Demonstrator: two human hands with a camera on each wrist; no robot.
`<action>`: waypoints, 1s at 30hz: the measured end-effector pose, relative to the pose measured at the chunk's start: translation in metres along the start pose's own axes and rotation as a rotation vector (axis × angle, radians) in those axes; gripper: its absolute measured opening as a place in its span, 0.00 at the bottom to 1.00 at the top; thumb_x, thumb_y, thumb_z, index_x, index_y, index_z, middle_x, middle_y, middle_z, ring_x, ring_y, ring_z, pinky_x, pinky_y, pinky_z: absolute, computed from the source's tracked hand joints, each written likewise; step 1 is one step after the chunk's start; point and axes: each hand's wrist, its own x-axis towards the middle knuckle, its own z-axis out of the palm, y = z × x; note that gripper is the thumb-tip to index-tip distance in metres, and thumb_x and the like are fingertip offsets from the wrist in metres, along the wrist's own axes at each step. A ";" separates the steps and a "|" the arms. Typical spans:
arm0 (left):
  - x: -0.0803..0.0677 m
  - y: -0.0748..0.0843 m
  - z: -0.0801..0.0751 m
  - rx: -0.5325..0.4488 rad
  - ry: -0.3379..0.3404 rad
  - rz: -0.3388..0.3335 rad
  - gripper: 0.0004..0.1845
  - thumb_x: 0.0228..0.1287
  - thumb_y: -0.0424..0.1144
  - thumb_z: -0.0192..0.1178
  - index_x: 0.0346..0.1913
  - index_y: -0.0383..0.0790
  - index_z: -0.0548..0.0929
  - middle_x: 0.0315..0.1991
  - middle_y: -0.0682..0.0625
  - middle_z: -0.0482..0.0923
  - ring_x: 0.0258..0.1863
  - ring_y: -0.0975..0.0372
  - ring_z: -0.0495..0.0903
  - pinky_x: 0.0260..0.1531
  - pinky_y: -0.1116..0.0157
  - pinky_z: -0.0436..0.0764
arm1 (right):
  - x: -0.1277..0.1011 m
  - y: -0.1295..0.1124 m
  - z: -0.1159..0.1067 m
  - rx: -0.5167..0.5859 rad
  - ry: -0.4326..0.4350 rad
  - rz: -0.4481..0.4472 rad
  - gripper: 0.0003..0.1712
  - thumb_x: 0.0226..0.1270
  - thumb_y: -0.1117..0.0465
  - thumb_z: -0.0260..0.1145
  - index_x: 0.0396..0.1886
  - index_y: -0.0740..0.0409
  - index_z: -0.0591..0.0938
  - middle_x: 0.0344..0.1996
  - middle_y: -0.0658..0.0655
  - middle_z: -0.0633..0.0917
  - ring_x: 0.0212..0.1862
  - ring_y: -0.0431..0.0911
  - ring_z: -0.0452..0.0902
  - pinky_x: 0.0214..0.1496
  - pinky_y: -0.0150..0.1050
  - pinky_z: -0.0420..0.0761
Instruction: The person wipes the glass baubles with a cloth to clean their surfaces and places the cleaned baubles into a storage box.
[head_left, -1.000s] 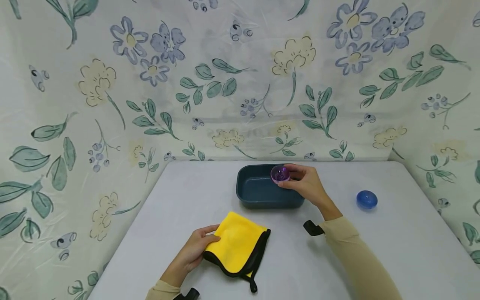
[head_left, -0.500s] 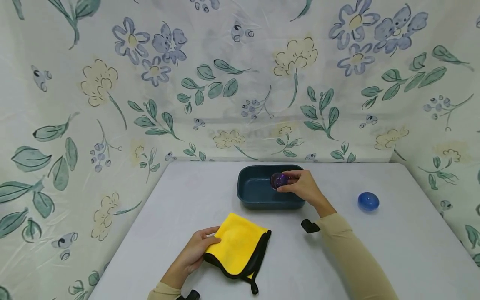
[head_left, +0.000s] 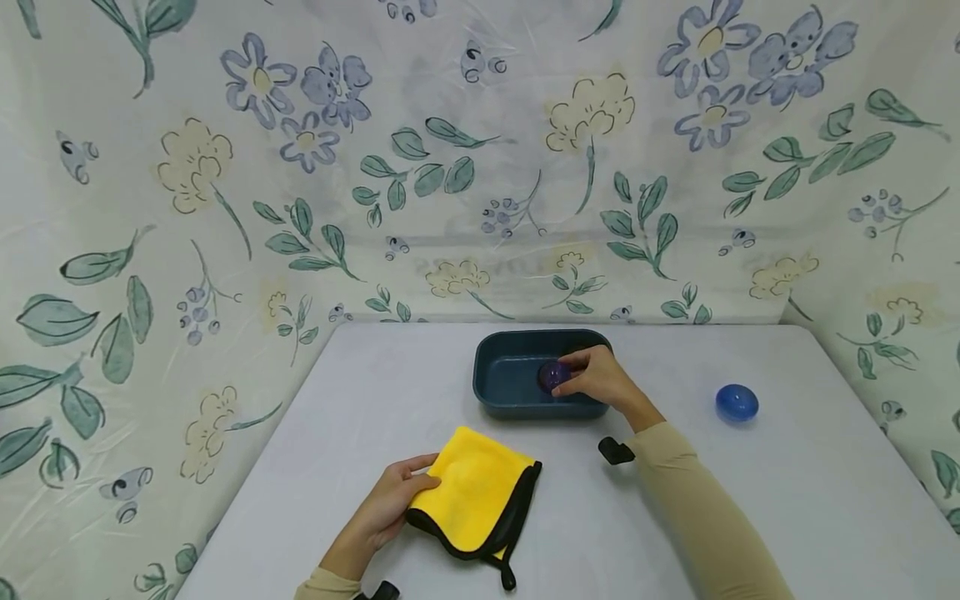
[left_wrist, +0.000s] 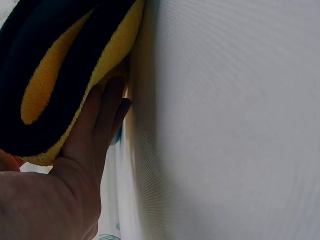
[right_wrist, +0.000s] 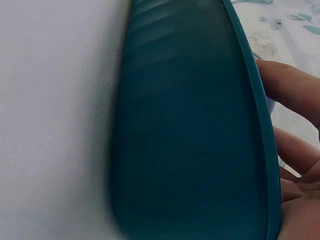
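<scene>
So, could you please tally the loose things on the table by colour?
Purple: 1, small cup, held by the right hand inside the tray.
Blue: 1, round piece.
Teal: 1, tray.
Yellow: 1, cloth, under the left hand.
Total: 4.

A blue ball (head_left: pixel 736 402) on the grey table (head_left: pixel 787 483).

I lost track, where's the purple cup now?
Head view: the purple cup sits low inside the dark tray, held by the right hand.
</scene>
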 end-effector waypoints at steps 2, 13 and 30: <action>0.000 0.000 -0.001 0.002 0.005 -0.004 0.35 0.72 0.36 0.57 0.75 0.20 0.61 0.60 0.36 0.83 0.45 0.62 0.89 0.46 0.66 0.89 | 0.000 -0.001 0.001 -0.020 -0.004 0.005 0.34 0.51 0.64 0.83 0.60 0.65 0.85 0.55 0.65 0.84 0.46 0.50 0.77 0.48 0.36 0.84; -0.002 -0.002 -0.003 0.004 0.011 -0.005 0.35 0.72 0.36 0.57 0.75 0.20 0.60 0.58 0.38 0.84 0.44 0.63 0.88 0.45 0.67 0.89 | 0.000 -0.004 0.007 -0.164 -0.024 -0.031 0.31 0.48 0.64 0.84 0.54 0.68 0.87 0.51 0.65 0.87 0.50 0.53 0.83 0.57 0.49 0.86; -0.005 -0.002 -0.005 0.003 0.022 -0.014 0.34 0.72 0.36 0.58 0.75 0.22 0.62 0.60 0.37 0.83 0.45 0.62 0.88 0.46 0.65 0.89 | -0.007 -0.014 0.010 -0.258 -0.038 -0.048 0.34 0.48 0.64 0.84 0.57 0.71 0.84 0.55 0.69 0.87 0.57 0.59 0.84 0.61 0.53 0.84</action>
